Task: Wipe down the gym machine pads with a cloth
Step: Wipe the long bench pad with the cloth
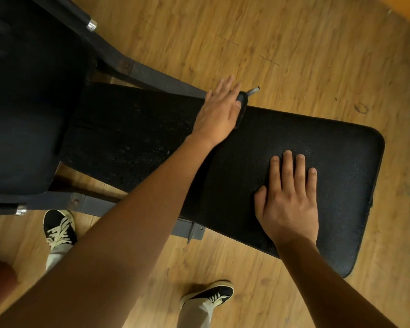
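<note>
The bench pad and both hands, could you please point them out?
bench pad (341, 150): head view, bare top surface.
left hand (219, 112): head view, back of hand.
right hand (290, 204): head view, back of hand.

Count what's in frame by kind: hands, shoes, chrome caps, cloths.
Hands: 2 (left hand, right hand)
Shoes: 2 (left shoe, right shoe)
Chrome caps: 2 (upper cap, lower cap)
Cloths: 1 (dark cloth, under the left hand)
Total: 7
</note>
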A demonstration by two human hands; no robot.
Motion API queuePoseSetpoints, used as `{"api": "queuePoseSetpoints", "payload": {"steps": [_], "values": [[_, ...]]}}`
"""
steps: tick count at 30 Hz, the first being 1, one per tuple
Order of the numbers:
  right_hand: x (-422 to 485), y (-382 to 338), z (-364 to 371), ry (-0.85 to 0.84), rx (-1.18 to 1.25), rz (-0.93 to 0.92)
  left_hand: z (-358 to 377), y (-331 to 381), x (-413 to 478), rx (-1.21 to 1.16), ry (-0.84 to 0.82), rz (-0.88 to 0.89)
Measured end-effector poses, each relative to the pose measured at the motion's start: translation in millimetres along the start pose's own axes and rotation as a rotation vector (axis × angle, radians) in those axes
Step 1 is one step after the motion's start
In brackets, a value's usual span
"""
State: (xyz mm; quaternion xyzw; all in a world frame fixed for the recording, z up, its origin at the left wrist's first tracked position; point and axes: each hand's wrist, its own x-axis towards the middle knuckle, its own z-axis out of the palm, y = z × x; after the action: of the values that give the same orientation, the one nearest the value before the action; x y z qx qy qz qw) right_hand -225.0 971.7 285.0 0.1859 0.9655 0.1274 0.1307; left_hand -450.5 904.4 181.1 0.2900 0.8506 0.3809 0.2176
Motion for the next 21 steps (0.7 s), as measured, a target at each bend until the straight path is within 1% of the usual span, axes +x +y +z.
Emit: {"api": "queuePoseSetpoints", "payload": {"steps": [4, 7, 16, 19, 21], "values": [[1, 0, 1, -0.007, -0.011, -0.001, -7, -6, 17, -0.025, -0.012, -0.028], [2, 0, 1, -0.017, -0.013, -0.003, -4, -5, 7, -0.022, 0.016, -0.038], [1, 0, 0, -0.025, -0.007, 0.001, 16, -7, -85, -0.027, 0.060, -0.069], [1, 0, 1, -0.020, -0.006, 0.001, 11, -8, -65, -0.038, 0.052, -0.036], [2, 0, 1, -0.012, -0.001, 0.001, 4, -11, -40, -0.043, 0.063, -0.044]]}}
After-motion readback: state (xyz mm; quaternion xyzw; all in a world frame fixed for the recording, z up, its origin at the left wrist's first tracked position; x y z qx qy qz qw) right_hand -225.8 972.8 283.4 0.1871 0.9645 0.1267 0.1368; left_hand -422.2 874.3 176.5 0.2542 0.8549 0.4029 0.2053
